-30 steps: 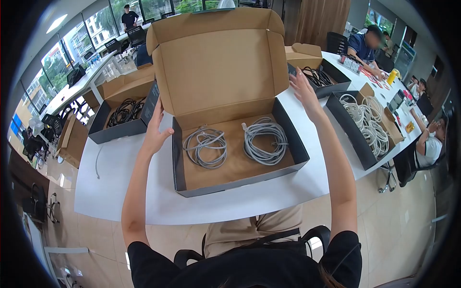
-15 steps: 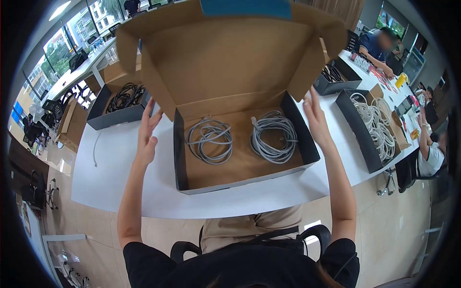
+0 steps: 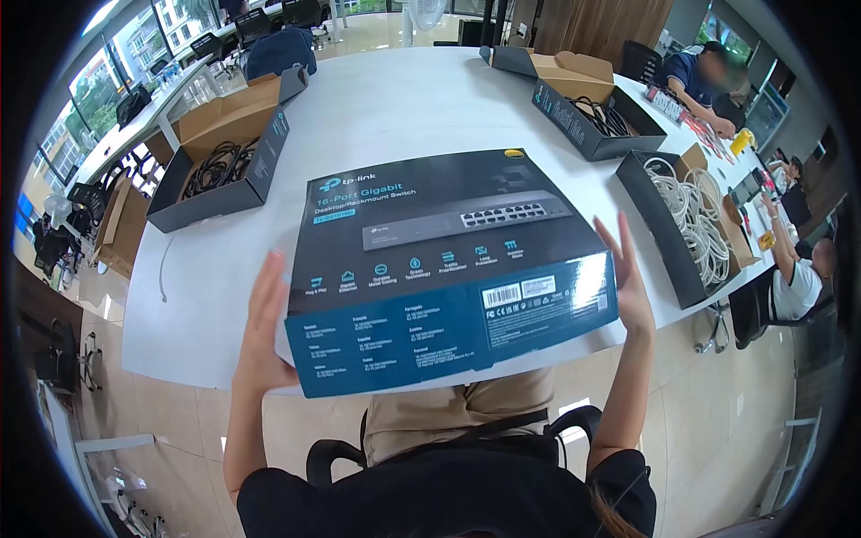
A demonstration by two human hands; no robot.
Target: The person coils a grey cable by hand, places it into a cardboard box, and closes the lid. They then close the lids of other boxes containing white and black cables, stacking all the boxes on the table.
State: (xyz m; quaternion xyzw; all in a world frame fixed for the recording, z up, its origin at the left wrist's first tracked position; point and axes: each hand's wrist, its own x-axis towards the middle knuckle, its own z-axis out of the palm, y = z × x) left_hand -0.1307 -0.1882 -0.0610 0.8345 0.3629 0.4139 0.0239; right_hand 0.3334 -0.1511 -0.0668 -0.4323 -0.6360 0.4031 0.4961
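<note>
A black and blue network switch box (image 3: 448,260) lies before me on the white table, its printed lid folded down. The blue flap hangs over the front side, and the coiled grey cables seen earlier inside are hidden. Along the left side of the box is my left hand (image 3: 263,332), open, fingers stretched forward and thumb near the front corner. Opposite it, my right hand (image 3: 631,285) is open at the right side, with fingers apart and pointing up past the lid's edge.
Open boxes of black cables stand at the left (image 3: 220,170) and back right (image 3: 601,117). Further right is a box of white cables (image 3: 691,224). A thin cable (image 3: 164,269) lies on the white table (image 3: 386,99) at left. Two people sit along the right.
The lid has swung down from upright toward me, covering the grey cable coils. Both hands have moved lower, staying beside the box.
</note>
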